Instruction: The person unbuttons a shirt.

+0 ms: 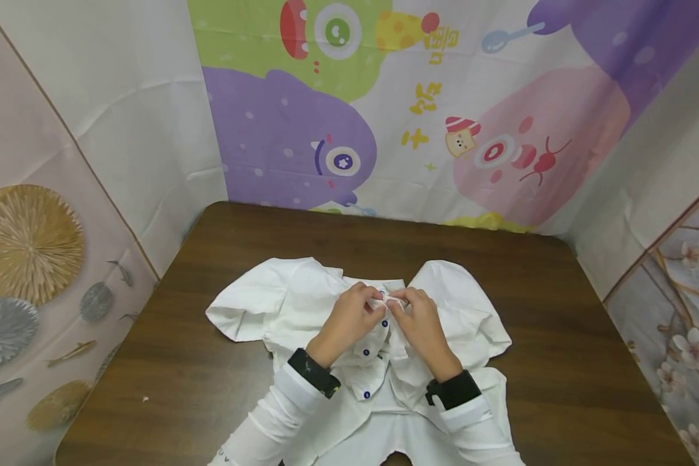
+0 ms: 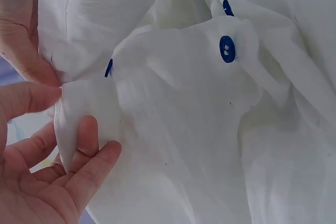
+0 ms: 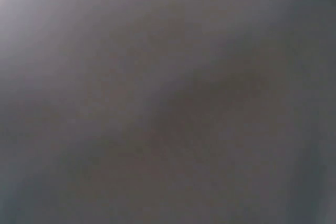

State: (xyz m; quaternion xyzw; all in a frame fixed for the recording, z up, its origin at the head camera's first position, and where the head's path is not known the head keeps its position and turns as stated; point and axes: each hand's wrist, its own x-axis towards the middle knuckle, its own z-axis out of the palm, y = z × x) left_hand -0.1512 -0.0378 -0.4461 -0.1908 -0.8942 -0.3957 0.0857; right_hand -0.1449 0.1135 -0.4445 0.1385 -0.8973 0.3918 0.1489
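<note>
Left hand (image 1: 349, 317) and right hand (image 1: 422, 323) come close together, each pinching cloth of the white shirt (image 1: 355, 372) near its neckline, though the right wrist view is too blurred to confirm the right hand's exact grip. Beneath them the shirt lies spread on the brown table (image 1: 559, 362), which probably takes its weight so the fingertips can manage the thin edge. At least 3 blue buttons (image 1: 366, 352) sit between the hands and nearer the person; no container shows.

The garment (image 1: 309, 298) is matt cloth, the table (image 1: 565, 323) smooth wood.
</note>
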